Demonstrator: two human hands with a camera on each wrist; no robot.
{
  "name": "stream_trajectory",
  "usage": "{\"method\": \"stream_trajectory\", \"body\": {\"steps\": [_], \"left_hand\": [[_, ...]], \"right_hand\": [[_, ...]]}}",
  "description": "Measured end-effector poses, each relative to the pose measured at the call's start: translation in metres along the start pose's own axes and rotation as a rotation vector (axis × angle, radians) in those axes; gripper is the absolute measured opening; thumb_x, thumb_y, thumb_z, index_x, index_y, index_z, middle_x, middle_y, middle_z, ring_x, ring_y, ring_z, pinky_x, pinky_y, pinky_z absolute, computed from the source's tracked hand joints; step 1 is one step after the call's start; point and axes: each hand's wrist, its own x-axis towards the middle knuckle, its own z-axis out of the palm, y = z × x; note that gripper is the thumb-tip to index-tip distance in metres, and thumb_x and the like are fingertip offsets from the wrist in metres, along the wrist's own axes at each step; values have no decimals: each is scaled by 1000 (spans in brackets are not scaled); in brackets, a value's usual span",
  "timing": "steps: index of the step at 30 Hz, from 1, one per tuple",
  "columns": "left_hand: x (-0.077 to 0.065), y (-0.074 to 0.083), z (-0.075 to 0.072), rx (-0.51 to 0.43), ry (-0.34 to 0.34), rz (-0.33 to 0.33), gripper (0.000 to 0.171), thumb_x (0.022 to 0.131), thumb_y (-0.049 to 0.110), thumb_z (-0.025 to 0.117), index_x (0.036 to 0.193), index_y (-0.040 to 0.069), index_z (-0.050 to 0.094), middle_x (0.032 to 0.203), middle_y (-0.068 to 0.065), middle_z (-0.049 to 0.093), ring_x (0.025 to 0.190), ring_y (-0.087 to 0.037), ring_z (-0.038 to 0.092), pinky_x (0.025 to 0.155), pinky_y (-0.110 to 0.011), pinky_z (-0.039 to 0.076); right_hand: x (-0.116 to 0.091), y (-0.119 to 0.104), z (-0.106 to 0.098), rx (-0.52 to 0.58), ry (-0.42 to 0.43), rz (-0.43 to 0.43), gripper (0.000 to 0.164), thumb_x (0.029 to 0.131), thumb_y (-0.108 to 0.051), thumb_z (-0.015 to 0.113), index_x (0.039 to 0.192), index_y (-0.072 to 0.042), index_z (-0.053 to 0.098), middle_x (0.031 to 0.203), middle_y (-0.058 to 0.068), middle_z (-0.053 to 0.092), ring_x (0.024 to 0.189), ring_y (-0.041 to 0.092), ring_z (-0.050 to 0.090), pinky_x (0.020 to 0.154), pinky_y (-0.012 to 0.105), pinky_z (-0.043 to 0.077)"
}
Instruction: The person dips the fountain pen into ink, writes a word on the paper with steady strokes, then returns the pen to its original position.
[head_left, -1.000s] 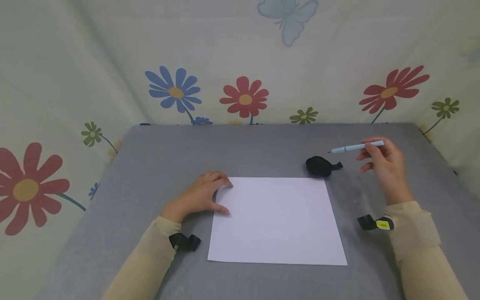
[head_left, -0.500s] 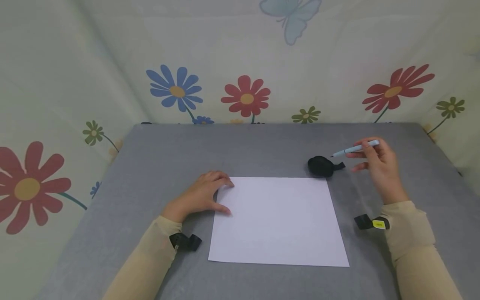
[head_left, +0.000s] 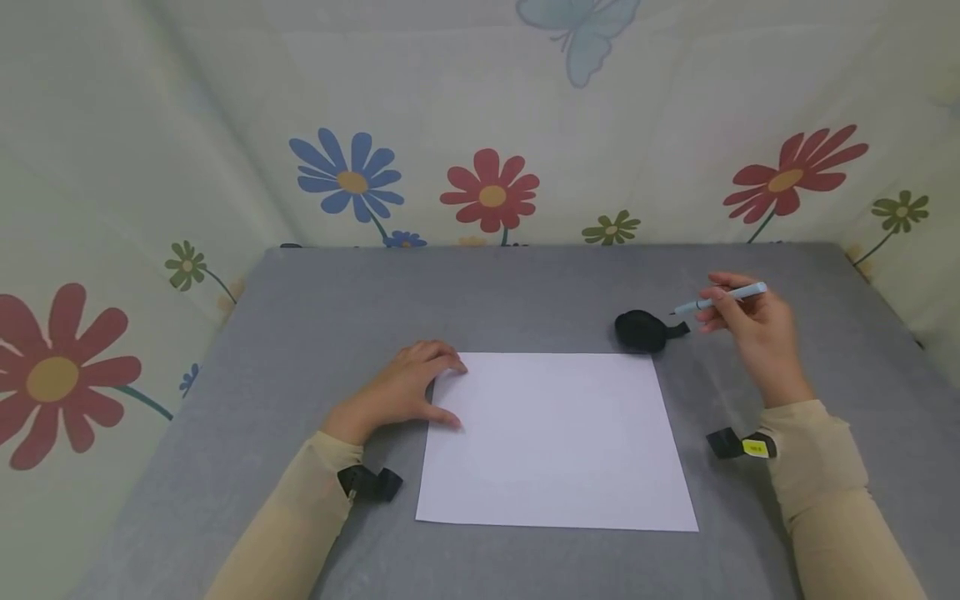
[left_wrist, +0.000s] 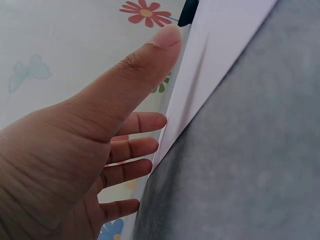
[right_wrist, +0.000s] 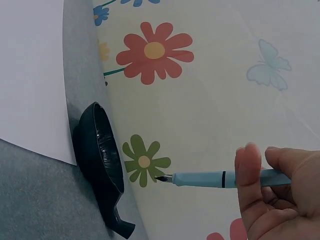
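Paper (head_left: 555, 442) flat on table (head_left: 480, 562). Left hand (head_left: 397, 387) over its left edge, fingers spread; contact hard to tell. Black pouch (head_left: 639, 332) at far right corner. Right hand (head_left: 757, 333) pinches pen (right_wrist: 202, 179) above table, nib pointing left. Flowered curtain (head_left: 435, 92) behind.

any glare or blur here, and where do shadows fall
Head view: dim, even light, no obvious glare on the paper, soft shadow beside the right sleeve; left wrist view: left hand crisp, grey table blurry, a shadow streak on the paper; right wrist view: fountain pen sharp enough to show its nib.
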Motion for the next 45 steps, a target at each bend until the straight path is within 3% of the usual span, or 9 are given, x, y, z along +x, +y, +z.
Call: {"method": "stream_trajectory", "body": {"steps": [7,14,23,28,35,41,45], "left_hand": [[1,-1,-1,-5,3,-3,74,64,56,83,123,19,60,133,-5,53,129,-26,43,111,-52,31],[1,-1,-2,-13,4,-1,73,64,55,83,123,19,60,132,-5,53,128,-26,44,111,-52,32],[1,-1,-4,-17,-8,0,72,65,54,83,123,19,60,132,-4,53,127,-25,44,110,-51,32],[2,-1,-3,-8,-3,6,73,63,54,83,123,18,59,132,-4,53,127,-25,44,110,-51,33],[1,0,-2,-4,-6,-2,75,62,54,84,124,18,59,134,-5,52,129,-26,43,111,-52,32],[0,0,0,-2,0,0,75,62,54,84,123,18,59,134,-5,52,129,-26,43,111,-52,31],[-1,1,0,0,-3,1,74,63,53,84,123,18,59,134,-6,52,129,-27,43,111,-52,31]], "right_hand": [[0,-2,2,-169,7,27,30,96,-21,56,121,-5,61,90,-15,69,64,2,60,59,12,50],[1,-3,4,-208,-15,27,38,98,-25,53,123,2,60,91,-19,67,63,3,58,55,13,48],[1,-4,5,-40,-57,8,39,99,-25,50,124,4,59,100,-9,68,72,2,66,62,13,52],[1,0,4,-22,-104,-2,38,101,-23,47,125,4,56,101,-7,68,78,2,69,68,13,54],[0,7,5,13,-162,6,29,102,-24,43,115,-4,60,102,-4,69,81,5,71,74,15,54],[0,10,4,-1,-175,46,45,102,-28,43,116,13,55,101,-3,69,81,5,70,75,16,55],[0,11,4,8,-167,82,36,99,-23,52,112,11,57,97,-3,71,79,5,71,75,16,55]]}}
